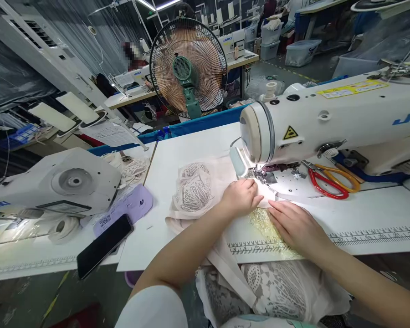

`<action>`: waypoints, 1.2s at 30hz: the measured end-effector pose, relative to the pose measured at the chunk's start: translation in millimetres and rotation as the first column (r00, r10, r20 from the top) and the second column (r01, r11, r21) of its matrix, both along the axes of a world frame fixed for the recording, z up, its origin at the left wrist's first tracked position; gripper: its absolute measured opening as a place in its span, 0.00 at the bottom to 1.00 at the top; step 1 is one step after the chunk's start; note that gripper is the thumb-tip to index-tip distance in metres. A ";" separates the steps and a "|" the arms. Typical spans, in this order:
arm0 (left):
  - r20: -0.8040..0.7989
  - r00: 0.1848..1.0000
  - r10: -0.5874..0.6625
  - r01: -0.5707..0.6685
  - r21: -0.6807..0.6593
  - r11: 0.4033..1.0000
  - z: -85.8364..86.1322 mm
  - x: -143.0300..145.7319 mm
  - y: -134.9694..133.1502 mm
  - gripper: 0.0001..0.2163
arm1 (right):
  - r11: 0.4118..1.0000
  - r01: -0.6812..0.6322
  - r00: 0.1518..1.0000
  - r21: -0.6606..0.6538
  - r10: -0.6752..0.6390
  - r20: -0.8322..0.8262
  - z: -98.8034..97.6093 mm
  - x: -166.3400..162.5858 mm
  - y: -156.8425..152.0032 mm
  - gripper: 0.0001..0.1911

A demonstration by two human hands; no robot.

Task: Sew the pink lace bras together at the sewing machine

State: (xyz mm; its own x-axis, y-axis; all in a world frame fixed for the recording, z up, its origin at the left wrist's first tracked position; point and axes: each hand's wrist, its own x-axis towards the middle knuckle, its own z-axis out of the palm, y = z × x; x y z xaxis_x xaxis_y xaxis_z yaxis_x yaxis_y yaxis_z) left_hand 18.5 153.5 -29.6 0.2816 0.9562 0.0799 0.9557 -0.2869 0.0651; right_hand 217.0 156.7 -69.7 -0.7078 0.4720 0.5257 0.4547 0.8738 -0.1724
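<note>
Pale pink fabric of a lace garment [194, 189] lies across the white sewing table and under the presser foot area of the sewing machine [294, 123]. My left hand [241, 196] is closed on this fabric, fingers bent close in front of the lit needle area. Beside it, my right hand [297, 228] lies with fingers stretched out, tips at the fabric's edge; its thumb is hidden. A shiny yellowish see-through piece [263, 221] sits between the hands, partly beneath the right one. More lace fabric [276, 289] hangs over my lap with a pink strip.
Red-handled scissors [328, 184] and an orange-handled pair [345, 177] lie right of the needle. A printed ruler [372, 235] runs along the front edge. Left are a phone [104, 246], a purple card [136, 207] and another machine [71, 182]. A fan [187, 68] stands behind.
</note>
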 end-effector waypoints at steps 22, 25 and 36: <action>-0.090 0.994 -0.067 0.064 -0.030 0.997 -5.7 -18.0 20.3 0.24 | 0.998 -0.053 0.995 -0.027 0.055 0.083 0.0 -9.6 3.3 0.15; -0.166 0.980 -0.113 0.127 0.073 0.989 -4.7 -17.0 19.5 0.19 | 0.999 -0.052 0.993 -0.007 0.052 0.106 0.0 -11.7 3.2 0.17; -0.191 0.973 -0.129 0.141 0.056 0.988 0.2 -1.7 -29.4 0.18 | 0.990 -0.103 0.994 -0.093 0.107 0.039 4.1 -5.5 8.0 0.14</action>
